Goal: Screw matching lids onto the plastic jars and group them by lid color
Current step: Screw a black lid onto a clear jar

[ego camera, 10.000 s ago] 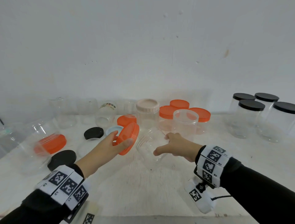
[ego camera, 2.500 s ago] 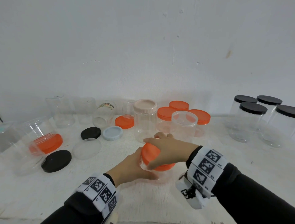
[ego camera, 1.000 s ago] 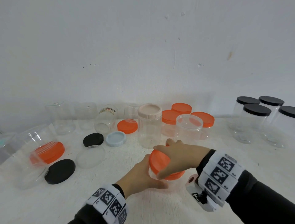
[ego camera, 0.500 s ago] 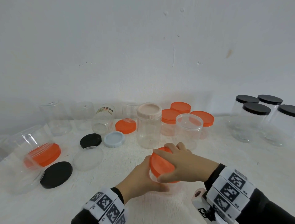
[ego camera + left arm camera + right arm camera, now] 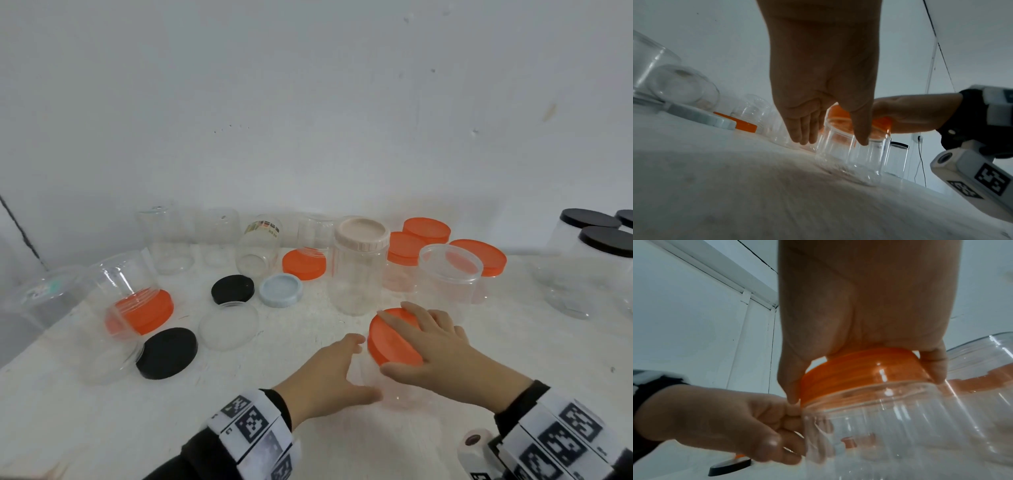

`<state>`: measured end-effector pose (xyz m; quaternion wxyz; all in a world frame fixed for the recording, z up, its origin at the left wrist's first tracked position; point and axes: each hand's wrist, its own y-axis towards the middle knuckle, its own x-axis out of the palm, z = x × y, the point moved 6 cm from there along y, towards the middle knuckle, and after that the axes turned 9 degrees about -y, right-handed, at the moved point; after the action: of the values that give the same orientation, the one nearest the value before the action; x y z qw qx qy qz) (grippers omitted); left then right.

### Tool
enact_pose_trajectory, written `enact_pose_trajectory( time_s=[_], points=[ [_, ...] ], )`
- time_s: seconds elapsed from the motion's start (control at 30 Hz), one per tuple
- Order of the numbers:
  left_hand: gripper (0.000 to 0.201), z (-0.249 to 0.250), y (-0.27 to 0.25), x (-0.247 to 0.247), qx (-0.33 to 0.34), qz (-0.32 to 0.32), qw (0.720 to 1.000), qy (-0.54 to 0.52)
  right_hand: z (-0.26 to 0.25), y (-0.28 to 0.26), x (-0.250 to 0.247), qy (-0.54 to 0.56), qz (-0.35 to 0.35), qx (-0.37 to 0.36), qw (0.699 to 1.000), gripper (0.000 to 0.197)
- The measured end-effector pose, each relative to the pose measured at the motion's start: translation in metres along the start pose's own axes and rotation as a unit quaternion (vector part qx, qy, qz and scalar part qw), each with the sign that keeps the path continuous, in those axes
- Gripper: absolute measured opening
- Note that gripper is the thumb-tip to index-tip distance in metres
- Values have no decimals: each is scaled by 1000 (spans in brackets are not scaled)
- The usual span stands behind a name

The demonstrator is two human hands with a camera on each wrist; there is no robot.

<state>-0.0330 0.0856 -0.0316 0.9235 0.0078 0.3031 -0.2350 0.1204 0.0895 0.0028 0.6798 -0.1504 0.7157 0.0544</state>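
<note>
Near edge: bare white tabletop (image 5: 102, 428), open for passing.
Ahead: tall clear beige-lidded jar (image 5: 358, 270) and lidless clear jar (image 5: 448, 281) block.
Left: black round lid (image 5: 167, 353), clear flat lid (image 5: 228, 326).

centre front: clear ribbed plastic jar (image 5: 394, 387) on white table (image 5: 102, 428), orange round lid (image 5: 390, 339) on it
jar's left: left hand (image 5: 329, 377)
on lid: right hand (image 5: 442, 356)
behind: tall clear jar with beige lid (image 5: 358, 267)
far right: black-lidded clear jars (image 5: 589, 267)
</note>
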Motion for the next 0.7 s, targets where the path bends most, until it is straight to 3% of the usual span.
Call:
enact_pose_trajectory(
  time_s=[0.2,0.4,0.63,0.7],
  points=[
    [56,-13,-28,-84,24,106,988,112,19,12,-4,-10,31,90,995,71],
    [43,-8,-80,-181,27,231,957,172,29,20,-4,-17,39,134,990,71],
    [35,-19,-146,-257,-5,362,886,290,30,21,-4,-52,23,159,986,72],
    [37,-29,-159,-274,-47,387,858,334,29,19,-3,-67,7,167,984,72]
  ],
)
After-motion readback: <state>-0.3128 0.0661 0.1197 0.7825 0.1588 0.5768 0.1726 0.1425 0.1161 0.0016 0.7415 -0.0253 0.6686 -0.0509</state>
